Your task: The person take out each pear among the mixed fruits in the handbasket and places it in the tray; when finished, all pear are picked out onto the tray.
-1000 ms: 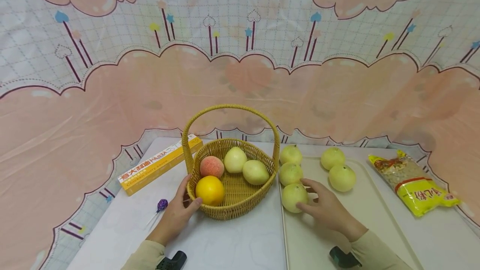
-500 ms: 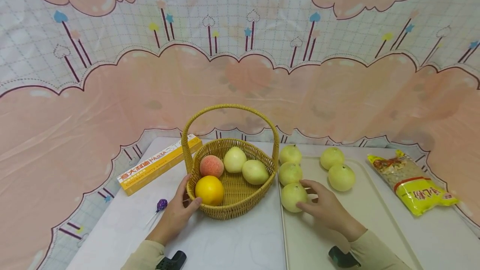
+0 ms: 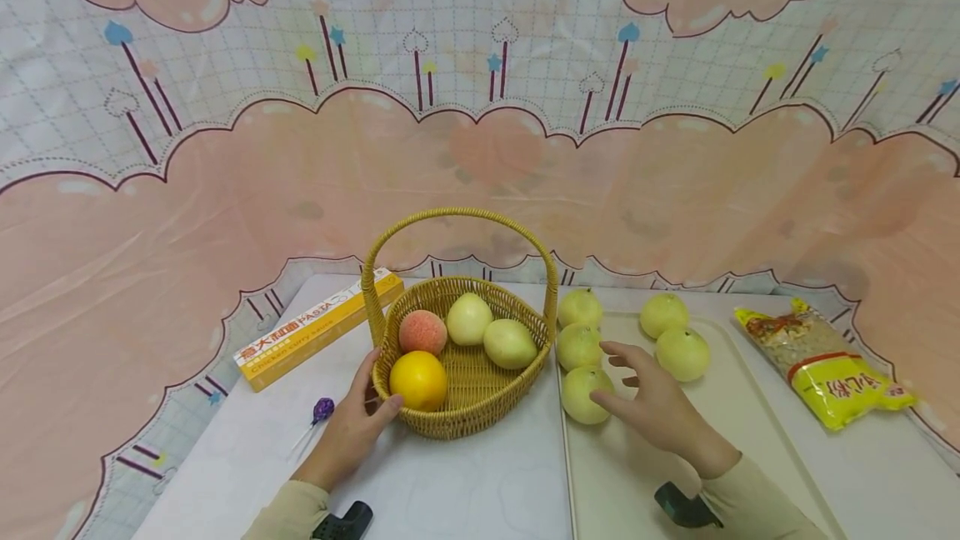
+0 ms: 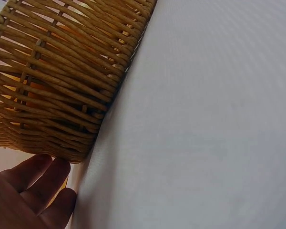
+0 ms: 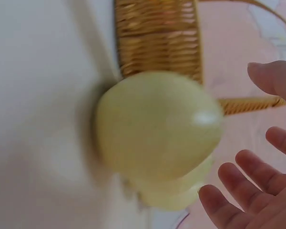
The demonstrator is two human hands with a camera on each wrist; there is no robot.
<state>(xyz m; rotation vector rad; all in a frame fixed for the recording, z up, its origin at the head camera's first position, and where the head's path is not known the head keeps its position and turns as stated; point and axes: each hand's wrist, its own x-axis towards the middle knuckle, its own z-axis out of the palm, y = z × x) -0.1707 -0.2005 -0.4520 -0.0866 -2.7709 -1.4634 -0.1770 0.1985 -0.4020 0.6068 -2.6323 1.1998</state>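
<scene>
The nearest pear [image 3: 585, 394] is seen at nine o'clock of the right hand [image 3: 654, 407] — fingers [image 3: 624, 354] spread, ungripped.

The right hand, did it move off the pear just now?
Yes. The right hand has lifted with fingers spread and sits apart from the nearest pear, which lies at the same spot on the tray.

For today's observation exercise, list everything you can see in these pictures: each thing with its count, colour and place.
Basket: one, tan wicker, table centre.
Orange: one, in basket.
Peach: one, pink, in basket.
Basket pears: two, pale yellow-green.
Tray: one, cream, right of basket.
Tray pears: five, pale yellow-green.
Pasta box: one, yellow-white, left.
Lollipop: one, purple, front left.
Snack bag: one, yellow, far right.
Left hand: against basket.
Right hand: open, beside nearest tray pear.
</scene>
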